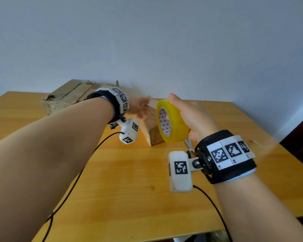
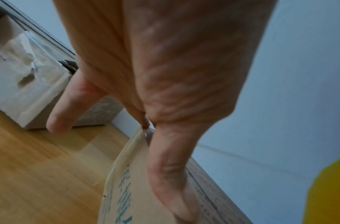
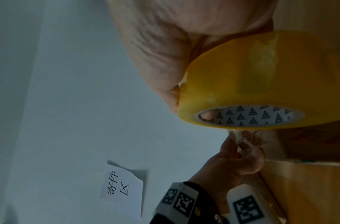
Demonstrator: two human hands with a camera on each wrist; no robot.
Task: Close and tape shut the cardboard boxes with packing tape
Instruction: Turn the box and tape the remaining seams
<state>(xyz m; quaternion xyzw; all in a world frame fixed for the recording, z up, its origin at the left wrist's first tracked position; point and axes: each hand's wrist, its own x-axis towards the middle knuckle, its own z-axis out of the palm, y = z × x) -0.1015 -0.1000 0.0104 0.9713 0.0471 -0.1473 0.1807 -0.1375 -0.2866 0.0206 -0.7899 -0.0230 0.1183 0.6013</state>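
Note:
A small cardboard box (image 1: 153, 135) stands mid-table, its printed top (image 2: 126, 197) under my left hand. My right hand (image 1: 187, 116) grips a yellow roll of packing tape (image 1: 171, 121) just right of the box, thumb on the rim, fingers through the core (image 3: 207, 115). A short clear strip of tape (image 3: 245, 139) runs from the roll to my left hand (image 1: 140, 107), which pinches its free end between thumb (image 2: 174, 181) and fingers above the box's far end. A larger battered box (image 1: 72, 95) sits at the back left by the wall.
Scissors (image 1: 189, 145) lie on the wooden table (image 1: 147, 180) under my right wrist. The wall (image 1: 164, 49) runs close behind both boxes, with a paper note (image 3: 121, 189) stuck on it. Camera cables trail over the table's near side.

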